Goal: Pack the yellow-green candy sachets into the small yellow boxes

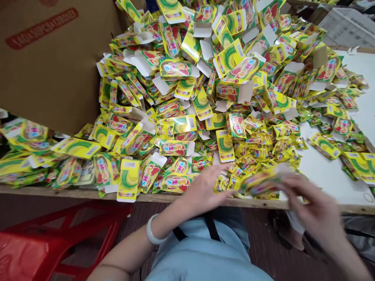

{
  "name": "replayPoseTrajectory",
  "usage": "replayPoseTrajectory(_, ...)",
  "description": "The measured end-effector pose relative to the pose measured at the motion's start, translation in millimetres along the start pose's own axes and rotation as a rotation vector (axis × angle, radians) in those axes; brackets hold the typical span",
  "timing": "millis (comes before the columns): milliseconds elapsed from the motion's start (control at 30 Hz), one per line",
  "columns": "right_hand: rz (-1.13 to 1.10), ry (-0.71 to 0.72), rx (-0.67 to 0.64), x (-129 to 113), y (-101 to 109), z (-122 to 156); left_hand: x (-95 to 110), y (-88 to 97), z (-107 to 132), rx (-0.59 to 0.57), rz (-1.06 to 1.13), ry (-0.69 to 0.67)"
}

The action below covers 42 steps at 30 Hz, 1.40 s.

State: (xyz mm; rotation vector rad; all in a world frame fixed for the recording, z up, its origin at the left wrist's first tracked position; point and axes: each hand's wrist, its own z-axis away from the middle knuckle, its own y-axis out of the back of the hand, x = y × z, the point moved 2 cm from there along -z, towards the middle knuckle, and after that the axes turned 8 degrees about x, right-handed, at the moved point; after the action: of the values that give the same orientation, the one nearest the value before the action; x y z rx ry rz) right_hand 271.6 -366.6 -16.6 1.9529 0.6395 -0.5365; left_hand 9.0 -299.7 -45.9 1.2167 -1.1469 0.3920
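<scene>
In the head view my right hand point(312, 203) grips one end of a yellow and green candy box point(260, 182), blurred by motion, near the table's front edge. My left hand point(208, 189) is to the left of that box, its fingers stretched out and apart with nothing in them. Small yellow candy packets point(258, 146) lie heaped just behind both hands. A big pile of yellow and green candy boxes point(175, 68) rises beyond, many with white end flaps standing up. One box point(128, 180) juts over the front edge left of my left hand.
A large brown carton point(49, 74) stands at the left on the boxes. A red plastic stool point(26, 249) is below the table at left. At the back right sits a white crate point(348, 27). Another person's foot point(295, 238) shows under the table at right.
</scene>
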Motion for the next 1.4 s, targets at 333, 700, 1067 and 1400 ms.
replayPoseTrajectory(333,0.506,0.476,-0.13,1.5,-79.5,-42.7,-32.0,11.4,-17.2,0.135,-0.824,0.134)
replayPoseTrajectory(700,-0.182,0.276,-0.362,-30.2,-118.9,-66.6,-54.5,49.3,-17.6,0.336,0.181,0.317)
replayPoseTrajectory(1067,-0.384,-0.102,-0.365,-56.8,-119.1,-52.9,-37.3,18.2,-16.7,0.346,0.67,0.361)
replayPoseTrajectory(1400,-0.875,-0.419,-0.328,-44.9,-132.8,-33.2,-20.5,50.4,0.8,0.278,0.202,0.115)
